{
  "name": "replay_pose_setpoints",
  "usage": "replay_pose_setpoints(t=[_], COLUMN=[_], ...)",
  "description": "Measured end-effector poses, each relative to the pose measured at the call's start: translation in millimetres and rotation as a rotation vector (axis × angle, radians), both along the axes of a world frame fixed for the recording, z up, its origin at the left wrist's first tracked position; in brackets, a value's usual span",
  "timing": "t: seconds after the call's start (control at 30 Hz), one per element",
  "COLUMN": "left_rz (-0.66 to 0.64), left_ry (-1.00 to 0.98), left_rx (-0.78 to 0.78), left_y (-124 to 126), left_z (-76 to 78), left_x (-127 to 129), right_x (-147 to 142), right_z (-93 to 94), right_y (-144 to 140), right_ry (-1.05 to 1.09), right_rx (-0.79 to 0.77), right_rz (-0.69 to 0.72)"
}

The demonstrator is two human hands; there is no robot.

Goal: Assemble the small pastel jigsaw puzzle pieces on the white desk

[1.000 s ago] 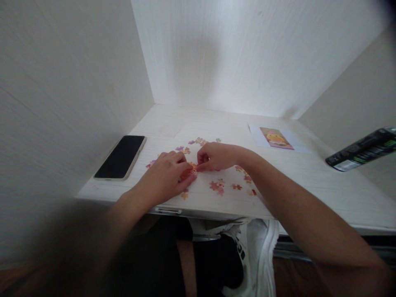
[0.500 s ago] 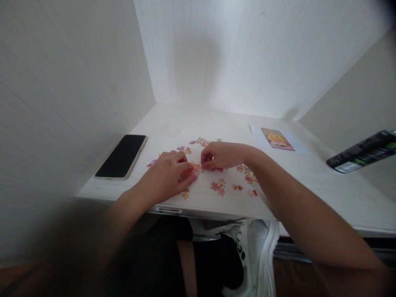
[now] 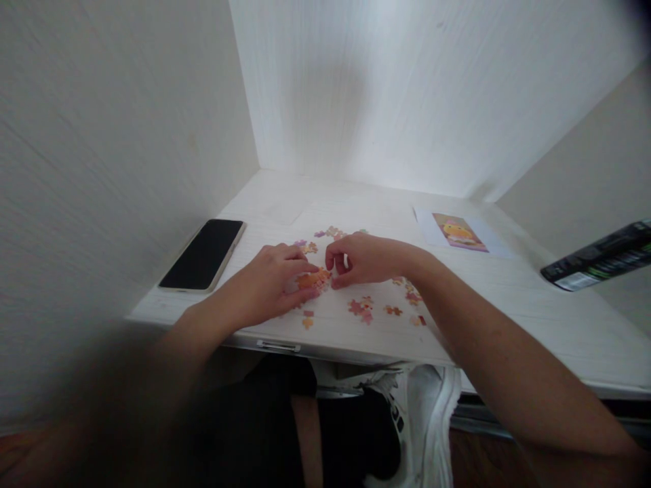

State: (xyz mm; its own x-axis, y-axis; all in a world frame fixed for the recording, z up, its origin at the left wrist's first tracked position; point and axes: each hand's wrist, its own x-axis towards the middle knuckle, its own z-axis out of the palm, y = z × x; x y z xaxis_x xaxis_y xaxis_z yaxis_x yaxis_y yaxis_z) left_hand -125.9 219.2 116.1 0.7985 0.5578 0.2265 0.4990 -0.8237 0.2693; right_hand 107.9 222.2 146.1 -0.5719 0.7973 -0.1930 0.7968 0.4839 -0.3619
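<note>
A joined cluster of orange jigsaw puzzle pieces [image 3: 314, 278] lies flat on the white desk between my two hands. My left hand [image 3: 279, 279] curves around its left side, with the thumb at the near edge and the forefinger along the far edge. At the cluster's right edge, my right hand [image 3: 359, 259] is curled, thumb and forefinger tips close together on a puzzle piece that is mostly hidden. Pink puzzle pieces [image 3: 361, 308] lie just in front of the right hand. Beyond the hands are more loose pieces [image 3: 333, 232], partly covered by the right hand.
A phone [image 3: 203, 255] lies at the left by the wall. At the back right, a sheet with a printed yellow figure [image 3: 459, 232] rests on the desk. A dark can [image 3: 600, 254] stands at the far right. Several pieces [image 3: 412, 294] lie beside my right forearm.
My left thumb and forefinger have spread apart, showing more of the orange cluster. The right hand's fingers have loosened slightly at the cluster's edge. The view has shifted a little.
</note>
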Motion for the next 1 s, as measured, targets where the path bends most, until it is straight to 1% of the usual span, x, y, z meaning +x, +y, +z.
replay_pose_setpoints(t=[0.13, 0.23, 0.37, 0.43, 0.57, 0.7, 0.8, 1.0], left_rz=[0.025, 0.002, -0.064, -0.079, -0.07, -0.056, -0.037, -0.021], left_ry=[-0.026, -0.015, 0.047, 0.076, 0.086, 0.053, 0.022, 0.009], left_rx=[0.0, -0.003, -0.032, -0.049, -0.056, -0.085, -0.089, -0.087], left_y=[10, 12, 7, 5, 5, 6, 6, 5], left_z=[8.6, 11.8, 10.1, 8.7, 6.3, 2.4, 0.1, -0.9], left_x=[-17, -21, -14, -10, -7, -5, -3, -2], right_x=[-2, -4, -3, -2, -1, -4, -6, -8], right_z=[0.1, -0.7, -2.5, -2.7, -2.0, -2.1, -3.2, -5.8], right_y=[-2, -2, -2, -1, 1, 0, -1, 0], right_ry=[0.04, 0.051, 0.081, 0.105, 0.207, 0.292, 0.281, 0.202], right_rx=[0.002, 0.004, 0.003, -0.022, -0.087, -0.138, -0.164, -0.114], right_rz=[0.054, 0.087, 0.08, 0.072, 0.101, 0.113, 0.117, 0.128])
